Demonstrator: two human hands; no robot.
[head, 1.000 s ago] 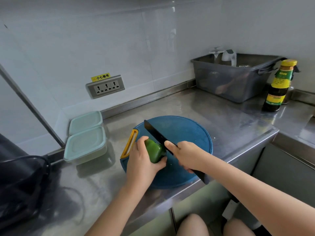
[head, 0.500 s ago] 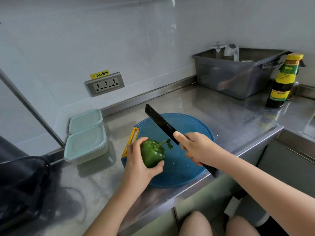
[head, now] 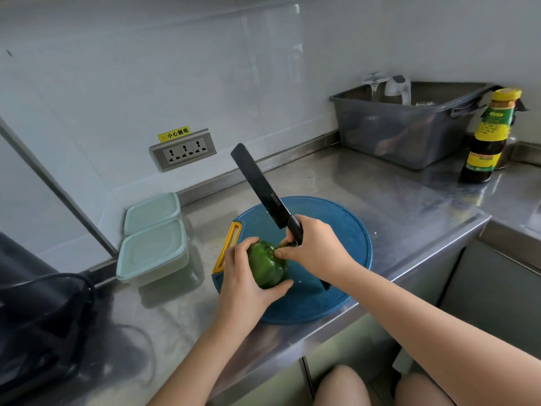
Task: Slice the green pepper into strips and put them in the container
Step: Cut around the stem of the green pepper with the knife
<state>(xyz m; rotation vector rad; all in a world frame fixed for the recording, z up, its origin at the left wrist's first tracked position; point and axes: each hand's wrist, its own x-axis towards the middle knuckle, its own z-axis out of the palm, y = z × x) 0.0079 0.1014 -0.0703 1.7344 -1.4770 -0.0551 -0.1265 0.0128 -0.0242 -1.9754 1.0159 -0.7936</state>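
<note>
A whole green pepper (head: 267, 268) is lifted just above the round blue cutting board (head: 336, 230). My left hand (head: 246, 276) cups it from the left and below. My right hand (head: 317, 250) is shut on the handle of a black knife (head: 260, 186), whose blade points up and to the back left. The thumb and forefinger of that hand pinch the pepper's stem area at its top. Two lidded pale green containers (head: 153, 250) sit side by side on the counter, to the left of the board.
A grey plastic tub (head: 409, 127) stands at the back right with a dark sauce bottle (head: 489, 136) beside it. A wall socket (head: 183, 149) is behind the board. A black object with a cable (head: 38, 317) fills the left. The counter edge runs close in front.
The pepper was lifted off the board and turned stem-up. My right hand raised the knife so the blade points upward, and its fingers came onto the stem.
</note>
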